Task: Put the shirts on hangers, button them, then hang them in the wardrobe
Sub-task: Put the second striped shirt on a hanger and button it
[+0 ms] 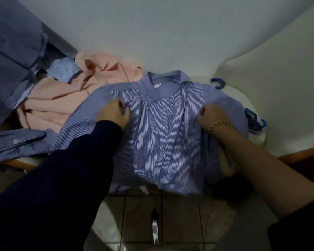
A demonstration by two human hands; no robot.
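Note:
A blue-and-white striped shirt (152, 134) lies front up on the white bed (261, 73), its collar pointing away from me and its placket open at the top. My left hand (114, 115) grips the fabric of its left shoulder. My right hand (211, 115), with a gold bracelet at the wrist, grips the fabric on the right side. A blue hanger hook (218, 82) pokes out just right of the collar. More blue hangers (256, 122) lie at the shirt's right edge, partly hidden.
A pink garment (65, 98) is crumpled to the left of the striped shirt. A blue checked shirt (13, 55) hangs at the upper left, and another checked piece (16, 144) lies at the left edge. Tiled floor (179, 214) shows below.

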